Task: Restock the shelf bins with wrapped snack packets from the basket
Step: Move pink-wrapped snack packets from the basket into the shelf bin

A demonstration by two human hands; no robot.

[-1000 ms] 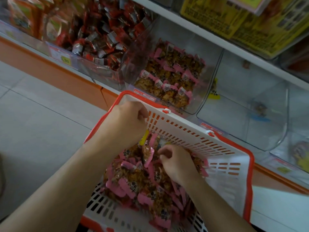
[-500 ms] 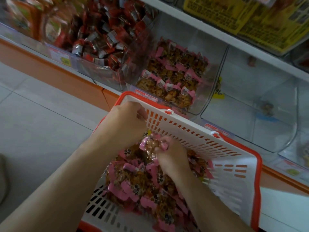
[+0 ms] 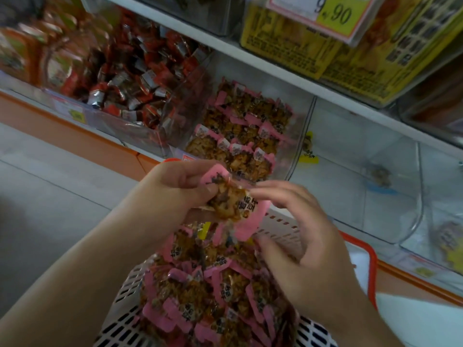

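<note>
My left hand (image 3: pixel 172 191) grips a small bunch of pink-edged snack packets (image 3: pixel 231 202) above the basket. My right hand (image 3: pixel 303 236) is beside the bunch, its fingers loosely spread and its fingertips touching the wrappers. Below lies the white basket with a red rim (image 3: pixel 368 256), holding a heap of several more packets (image 3: pixel 213 291). Just behind my hands, a clear shelf bin (image 3: pixel 304 136) holds the same pink packets (image 3: pixel 240 126) in rows.
A bin of red-wrapped sweets (image 3: pixel 130 78) stands left of the pink one. To its right is a clear bin (image 3: pixel 363 171) with little in it. Yellow boxes (image 3: pixel 350 58) and a price tag (image 3: pixel 333 13) sit on the shelf above. Grey floor tiles (image 3: pixel 50 196) lie at left.
Both hands have risen out of the basket. The right hand brought packets up from the heap, and the left hand, which had been at the basket's rim, now grips them.
</note>
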